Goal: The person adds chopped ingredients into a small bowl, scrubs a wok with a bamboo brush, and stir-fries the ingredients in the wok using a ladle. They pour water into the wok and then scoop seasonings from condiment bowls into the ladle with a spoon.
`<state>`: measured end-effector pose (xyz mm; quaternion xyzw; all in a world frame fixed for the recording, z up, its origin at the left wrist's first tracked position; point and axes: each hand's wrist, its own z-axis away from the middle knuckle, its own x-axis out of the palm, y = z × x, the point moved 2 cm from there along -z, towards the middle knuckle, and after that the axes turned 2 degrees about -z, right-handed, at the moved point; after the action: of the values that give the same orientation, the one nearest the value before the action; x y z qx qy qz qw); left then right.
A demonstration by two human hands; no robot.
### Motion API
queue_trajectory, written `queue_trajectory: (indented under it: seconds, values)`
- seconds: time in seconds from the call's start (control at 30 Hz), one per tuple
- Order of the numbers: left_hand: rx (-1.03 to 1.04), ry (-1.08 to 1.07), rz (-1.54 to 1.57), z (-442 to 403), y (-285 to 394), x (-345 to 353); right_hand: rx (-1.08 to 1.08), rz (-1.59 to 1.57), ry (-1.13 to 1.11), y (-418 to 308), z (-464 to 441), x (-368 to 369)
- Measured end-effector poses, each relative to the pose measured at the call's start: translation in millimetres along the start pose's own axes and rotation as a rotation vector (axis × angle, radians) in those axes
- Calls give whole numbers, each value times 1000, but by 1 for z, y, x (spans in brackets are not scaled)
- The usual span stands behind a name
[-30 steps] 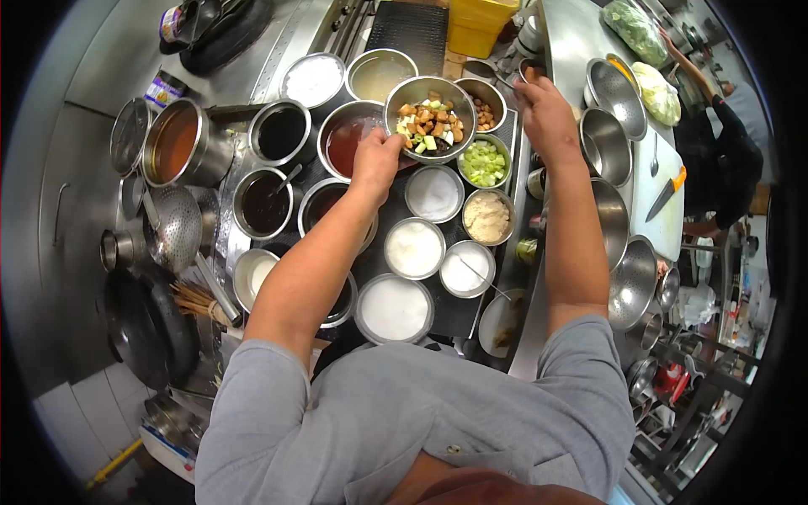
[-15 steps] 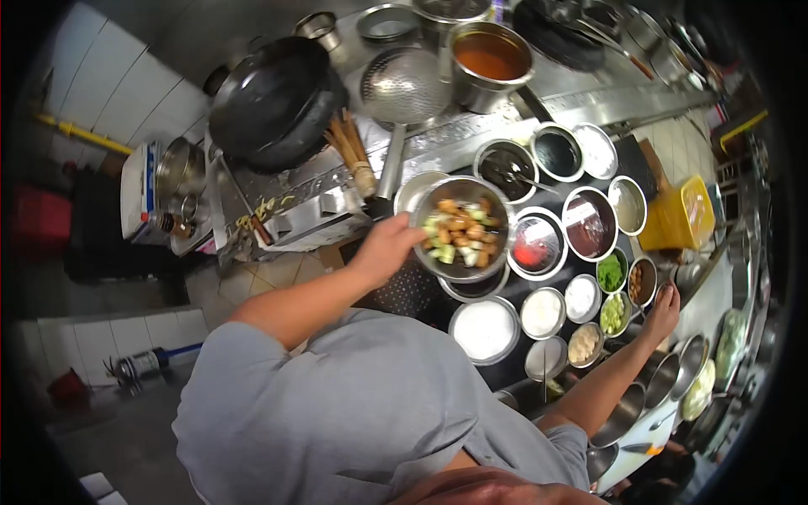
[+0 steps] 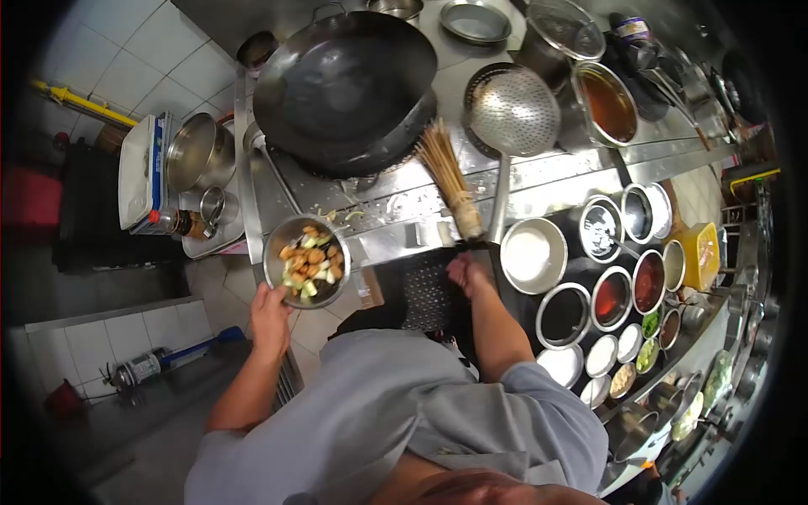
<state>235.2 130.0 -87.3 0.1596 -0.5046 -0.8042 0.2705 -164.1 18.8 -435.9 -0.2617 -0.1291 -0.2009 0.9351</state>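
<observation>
A bowl (image 3: 274, 252) of chopped food (image 3: 311, 259) is up in the left hand (image 3: 271, 316), out past the near edge of the metal counter (image 3: 387, 220) and below the big dark wok (image 3: 345, 84). The fingers hold it by the rim on its near side, closed on it, and the bowl looks tipped a little, with the brown chunks and pale green pieces all inside.

The right hand (image 3: 471, 276) is low by the counter, just below the bound foot of the stick brush (image 3: 446, 172) — its fingers look curled, but I can't tell whether they grip anything. The perforated skimmer (image 3: 526, 114) lies above and to the right of the brush, and a long-handled ladle (image 3: 276, 172) rests beside the wok. Over on the right stand the containers, a white-filled pot (image 3: 555, 252) nearest the right hand.

To my eye, the step in hand is carrying the bowl along the counter. The next move calls for a firm pinch and a steady wrist — one-sided as that hold is, a sharp swing could spill pieces over the lip.
</observation>
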Motion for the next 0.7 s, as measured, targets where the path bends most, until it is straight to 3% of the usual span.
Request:
queue_trajectory:
  seconds: [0.1, 0.13, 0.3, 0.33, 0.5, 0.7]
  values:
    - [-20, 92, -125, -6, 14, -45, -187, -842, 127, -15, -61, 17]
    - [-18, 102, -149, -6, 18, -58, -165, -857, 127, -3, -71, 12]
    - [-76, 152, -158, -13, 11, -84, -358, 1470, 643, -11, -97, -49]
    - [-87, 128, -90, -13, 12, -80, -338, 1593, 693, -16, -97, -50]
    - [-111, 117, -83, -17, 13, -63, -277, 1329, 728, -29, -106, -44]
    - [-155, 83, -55, -21, 1, -39, -422, 1161, 665, 0, -102, -14]
